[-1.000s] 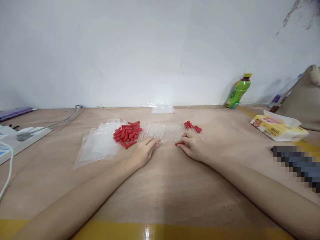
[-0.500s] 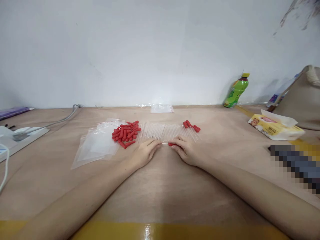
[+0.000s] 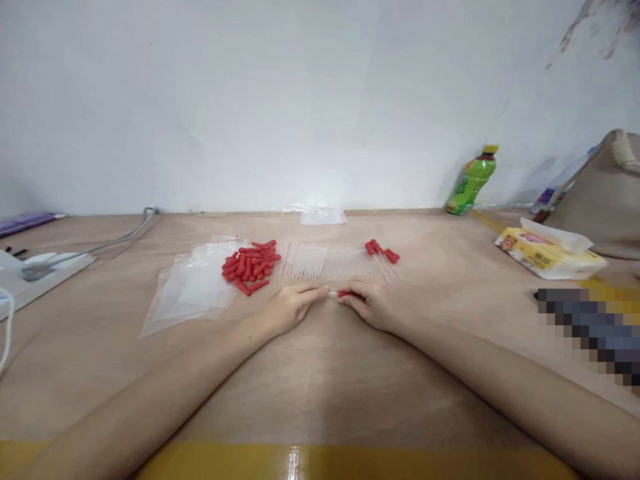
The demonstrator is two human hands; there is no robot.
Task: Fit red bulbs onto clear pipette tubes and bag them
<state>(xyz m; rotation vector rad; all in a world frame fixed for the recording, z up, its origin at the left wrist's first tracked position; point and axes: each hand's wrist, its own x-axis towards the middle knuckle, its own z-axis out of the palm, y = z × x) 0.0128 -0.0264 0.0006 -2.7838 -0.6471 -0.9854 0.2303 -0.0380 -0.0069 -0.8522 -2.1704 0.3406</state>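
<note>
- The left hand [image 3: 293, 307], fingers closed to a pinch, grips a thin clear tube [image 3: 331, 294] in the gap between both hands.
- The right hand [image 3: 375, 305], also pinched nearly closed, holds a red cap [image 3: 341, 293] at the tube's right end; whether the tube sits inside it, I cannot tell.
- More clear tubes [image 3: 350, 265] lie side by side on the table [image 3: 325, 380], just beyond the hands.
- A pile of red caps [image 3: 249, 265] lies beyond the left hand, partly over plastic bags [image 3: 193, 287].
</note>
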